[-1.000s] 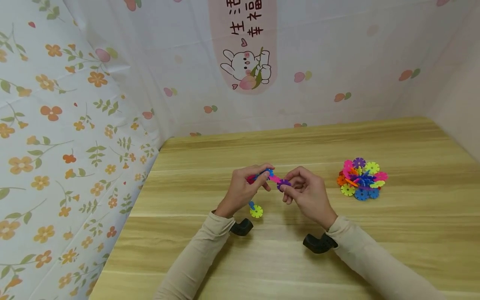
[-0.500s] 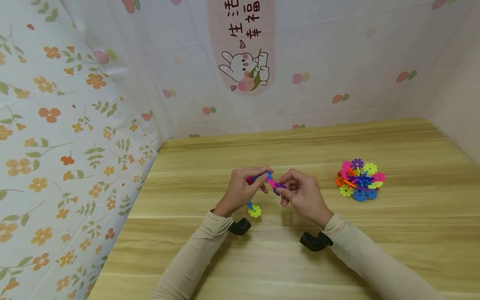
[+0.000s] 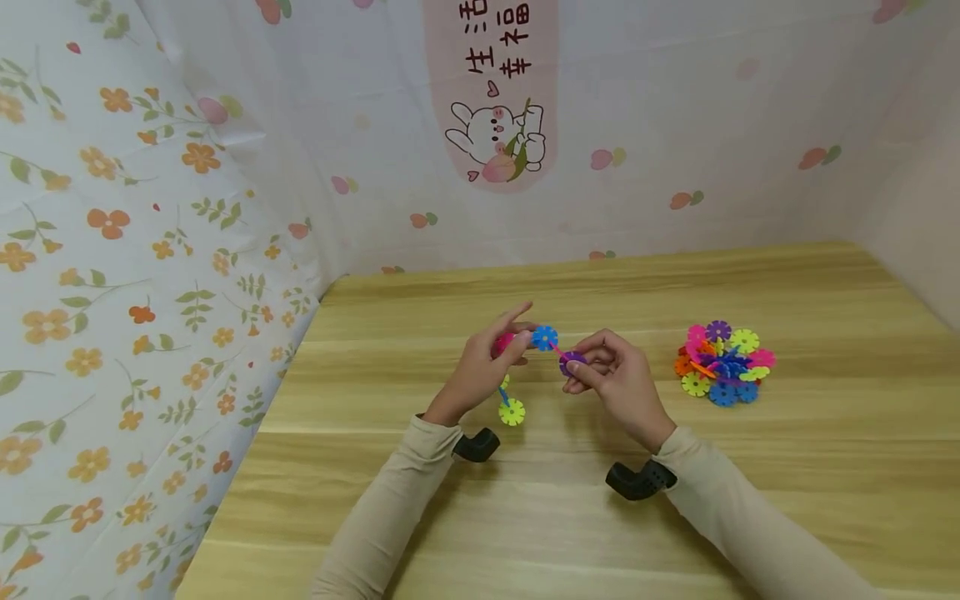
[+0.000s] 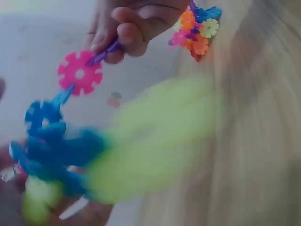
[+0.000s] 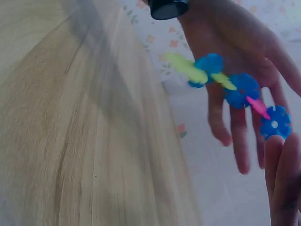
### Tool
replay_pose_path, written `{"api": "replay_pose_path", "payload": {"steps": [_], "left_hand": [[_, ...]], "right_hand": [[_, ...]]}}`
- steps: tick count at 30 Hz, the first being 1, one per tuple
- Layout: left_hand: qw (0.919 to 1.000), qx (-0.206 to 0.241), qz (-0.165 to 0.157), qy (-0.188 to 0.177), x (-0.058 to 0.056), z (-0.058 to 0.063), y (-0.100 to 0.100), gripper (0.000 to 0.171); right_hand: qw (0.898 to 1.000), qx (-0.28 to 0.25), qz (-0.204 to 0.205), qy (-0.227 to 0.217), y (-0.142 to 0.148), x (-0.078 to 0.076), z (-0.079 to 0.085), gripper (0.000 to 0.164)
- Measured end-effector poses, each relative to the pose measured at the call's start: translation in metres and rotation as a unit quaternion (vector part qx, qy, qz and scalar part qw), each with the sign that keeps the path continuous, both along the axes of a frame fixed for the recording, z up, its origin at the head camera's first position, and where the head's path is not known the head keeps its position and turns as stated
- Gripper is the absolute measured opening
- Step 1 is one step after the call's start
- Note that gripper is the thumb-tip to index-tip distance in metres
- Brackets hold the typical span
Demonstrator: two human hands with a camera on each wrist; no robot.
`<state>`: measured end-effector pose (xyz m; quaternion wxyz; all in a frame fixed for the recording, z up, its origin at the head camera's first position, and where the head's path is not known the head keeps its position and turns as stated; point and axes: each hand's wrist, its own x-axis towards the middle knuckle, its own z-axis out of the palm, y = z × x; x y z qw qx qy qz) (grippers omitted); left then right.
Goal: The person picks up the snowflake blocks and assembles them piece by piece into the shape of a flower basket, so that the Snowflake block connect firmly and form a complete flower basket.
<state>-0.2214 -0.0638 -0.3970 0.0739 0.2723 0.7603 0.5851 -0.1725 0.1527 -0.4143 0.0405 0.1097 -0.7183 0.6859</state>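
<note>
A chain of flower-shaped plastic snap discs hangs between the two hands in the head view. My right hand (image 3: 618, 379) pinches a purple disc (image 3: 572, 362) at one end. The left wrist view shows this purple disc slotted into a pink disc (image 4: 70, 66). Beyond the pink one comes a blue disc (image 3: 544, 337), close by the thumb of my left hand (image 3: 477, 367). In the right wrist view the left fingers are extended and spread, with the chain lying across in front of the palm. A yellow-green disc (image 3: 512, 412) dangles at the lower end, blurred in the left wrist view.
A heap of joined or loose multicoloured discs (image 3: 725, 362) rests on the right of the wooden table (image 3: 585, 533). Floral cloth (image 3: 112, 333) hangs along the left, and a printed curtain (image 3: 637, 100) hangs behind. Black mounts (image 3: 477, 446) sit at both wrists.
The left fingers have loosened from the blue disc and lifted, the index finger now stretched out. More of the chain shows. The right hand still pinches the purple disc, after a slight shift left and back.
</note>
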Motion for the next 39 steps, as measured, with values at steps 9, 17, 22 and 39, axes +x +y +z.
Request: {"api": "replay_pose_path", "payload": {"steps": [9,17,22,39], "left_hand": [[0.9869,-0.018,0.046,-0.153,0.007,-0.02,-0.027,0.045],[0.9897,-0.078,0.092,-0.077,-0.015,-0.036,-0.013,0.021],[0.9834,-0.126,0.111,-0.068,-0.026,-0.044,-0.011,0.009],[0.9789,-0.18,0.097,-0.013,-0.018,-0.037,-0.012,0.007]], "right_hand": [[0.988,-0.11,-0.045,-0.098,0.011,-0.011,-0.005,0.017],[0.97,-0.121,-0.076,-0.198,0.006,-0.041,-0.02,0.022],[0.963,-0.098,-0.052,-0.247,0.007,-0.05,-0.025,0.035],[0.952,0.273,-0.055,-0.127,0.024,-0.038,-0.002,0.038]]}}
